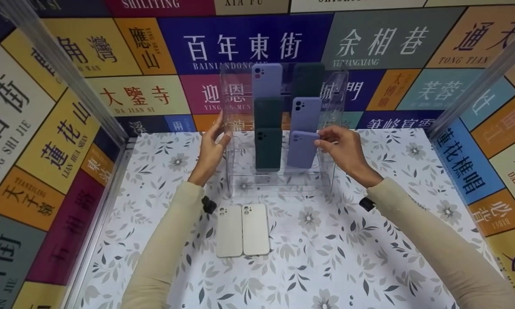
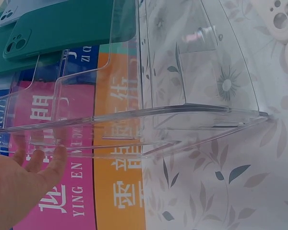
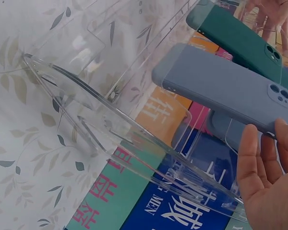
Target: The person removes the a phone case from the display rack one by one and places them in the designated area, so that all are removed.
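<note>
Your right fingers [image 3: 249,160] pinch the lowest purple case [image 1: 301,150] at the clear stand's [image 2: 134,115] front.
Your left fingers [image 2: 55,160] are spread at the stand's left edge; worktop [image 1: 360,249] extends beyond its right.

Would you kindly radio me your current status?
Right hand pinching front purple case; left hand holding clear stand; two cream cases in front, not blocking.

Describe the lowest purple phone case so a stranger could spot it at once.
On the flowered table, find the clear stand at the back, holding two columns of phone cases. In the head view, follow the right-hand column down to its lowest, front one. That purple case leans sideways, and it alone is pinched by the right grip.
</note>
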`<state>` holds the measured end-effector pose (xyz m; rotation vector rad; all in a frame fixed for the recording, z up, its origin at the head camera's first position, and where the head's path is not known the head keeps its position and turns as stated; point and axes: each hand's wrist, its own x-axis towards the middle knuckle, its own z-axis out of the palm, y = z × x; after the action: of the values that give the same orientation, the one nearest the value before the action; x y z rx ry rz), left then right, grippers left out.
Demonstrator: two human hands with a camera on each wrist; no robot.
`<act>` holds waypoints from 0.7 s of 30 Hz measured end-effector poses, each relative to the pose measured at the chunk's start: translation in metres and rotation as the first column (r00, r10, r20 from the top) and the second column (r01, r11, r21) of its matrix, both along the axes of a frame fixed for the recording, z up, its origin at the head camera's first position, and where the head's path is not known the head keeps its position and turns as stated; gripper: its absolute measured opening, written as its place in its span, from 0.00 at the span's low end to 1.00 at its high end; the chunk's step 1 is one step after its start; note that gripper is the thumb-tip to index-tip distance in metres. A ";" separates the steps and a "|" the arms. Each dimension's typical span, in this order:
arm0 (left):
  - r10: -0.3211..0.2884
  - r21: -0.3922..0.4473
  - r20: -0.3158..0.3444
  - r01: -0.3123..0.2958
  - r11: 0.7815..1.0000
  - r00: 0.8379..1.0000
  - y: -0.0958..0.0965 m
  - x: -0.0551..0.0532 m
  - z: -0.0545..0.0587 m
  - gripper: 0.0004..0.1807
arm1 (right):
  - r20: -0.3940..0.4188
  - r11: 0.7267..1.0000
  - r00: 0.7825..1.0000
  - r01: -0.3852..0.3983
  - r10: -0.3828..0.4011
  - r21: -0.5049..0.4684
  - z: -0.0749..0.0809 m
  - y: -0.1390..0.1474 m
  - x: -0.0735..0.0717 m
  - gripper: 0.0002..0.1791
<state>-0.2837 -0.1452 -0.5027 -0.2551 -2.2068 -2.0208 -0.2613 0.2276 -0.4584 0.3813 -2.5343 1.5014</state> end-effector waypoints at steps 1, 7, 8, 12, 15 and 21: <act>0.000 0.002 -0.002 0.000 1.000 1.000 0.000 0.000 0.000 0.39 | -0.004 1.000 1.000 0.001 -0.001 -0.009 0.001 0.000 0.001 0.11; 0.000 0.003 -0.008 0.000 1.000 1.000 0.000 0.000 0.000 0.39 | -0.017 0.999 1.000 -0.007 0.006 -0.049 0.009 0.000 0.009 0.12; 0.000 0.004 -0.010 0.001 1.000 1.000 0.000 0.000 -0.001 0.39 | -0.021 0.999 1.000 -0.009 0.008 -0.051 0.010 0.000 0.011 0.12; -0.003 0.008 -0.011 0.003 1.000 1.000 0.000 0.001 -0.001 0.39 | -0.024 0.999 1.000 -0.011 0.010 -0.053 0.014 0.000 0.017 0.13; -0.003 0.016 -0.010 0.003 1.000 1.000 0.000 0.001 0.000 0.39 | -0.016 0.998 1.000 -0.009 0.007 -0.064 0.016 0.000 0.021 0.13; 0.009 -0.001 -0.004 -0.009 1.000 1.000 0.000 0.001 0.000 0.39 | 0.014 0.995 0.999 -0.028 0.030 -0.094 0.016 0.003 0.029 0.11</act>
<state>-0.2830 -0.1448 -0.5032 -0.2491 -2.2024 -2.0136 -0.2323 0.2302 -0.4426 0.3964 -2.4685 1.6326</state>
